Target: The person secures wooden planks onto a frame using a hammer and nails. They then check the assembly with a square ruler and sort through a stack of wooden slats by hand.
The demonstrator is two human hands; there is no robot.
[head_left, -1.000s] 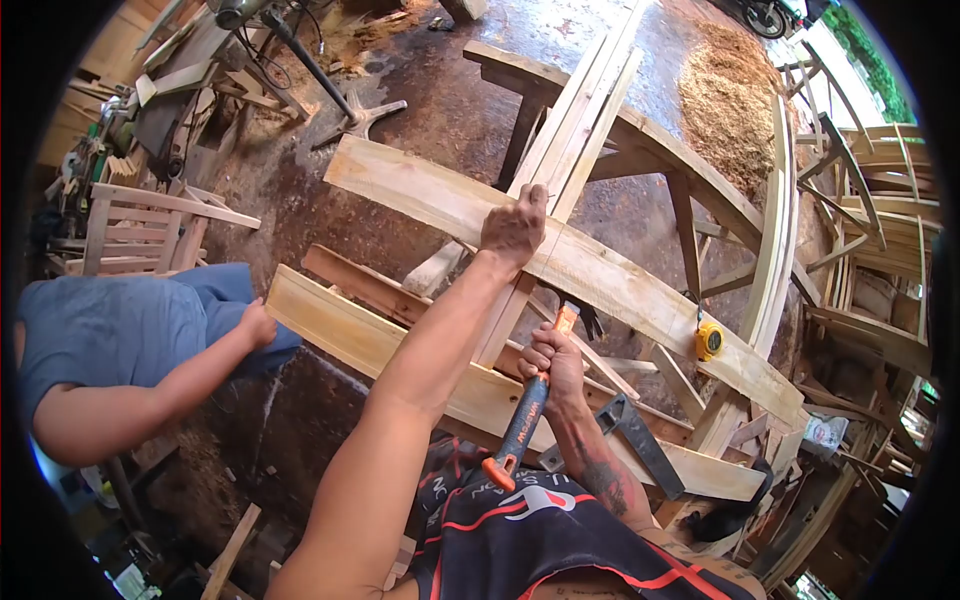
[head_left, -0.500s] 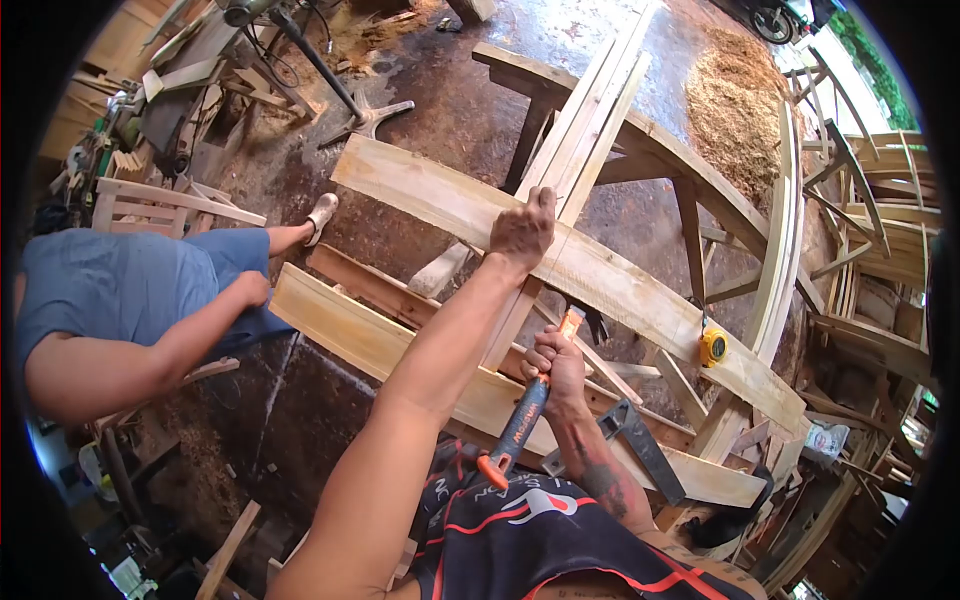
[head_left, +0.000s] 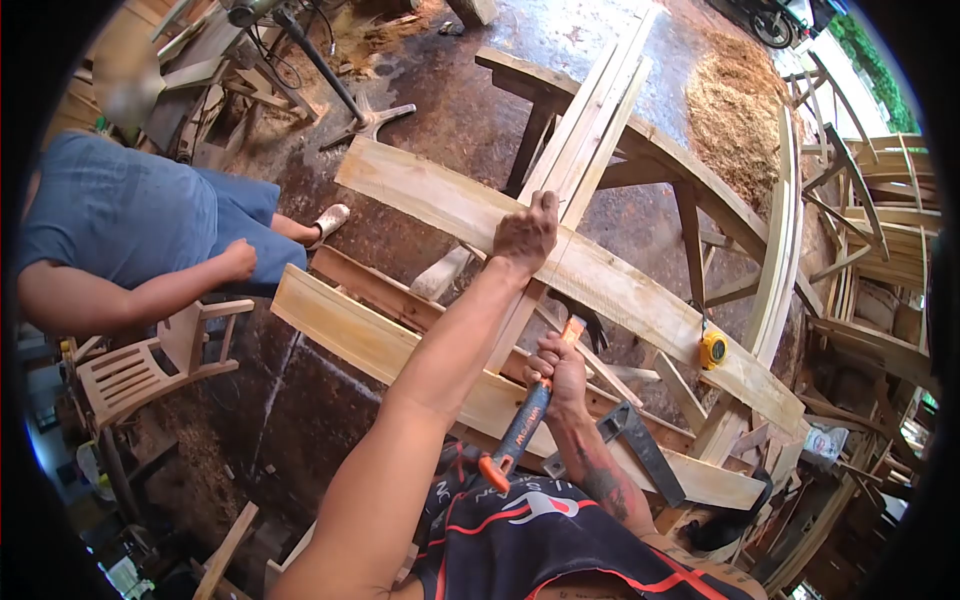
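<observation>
My left hand (head_left: 525, 238) is closed on top of a long pale wooden board (head_left: 430, 190), its fingers pinched together near a thin line across the board. Whatever the fingers pinch is too small to make out. My right hand (head_left: 557, 367) grips a hammer (head_left: 520, 430) with a dark and orange handle, just on the near side of the board. The hammer's dark head shows partly beside the board's near edge. A yellow tape measure (head_left: 713, 349) sits farther right along the same board.
A second board (head_left: 345, 325) lies nearer my body, with a black angled tool (head_left: 645, 455) by its right end. Long strips (head_left: 590, 130) cross a wooden trestle (head_left: 690, 185). At left stand a person in blue (head_left: 150, 200) and a slatted chair (head_left: 130, 375). Sawdust (head_left: 735, 110) is heaped behind.
The hammer has tilted slightly and more of its head shows. My left hand stays at the same place on the board. The person at left has moved upward in view, uncovering the chair.
</observation>
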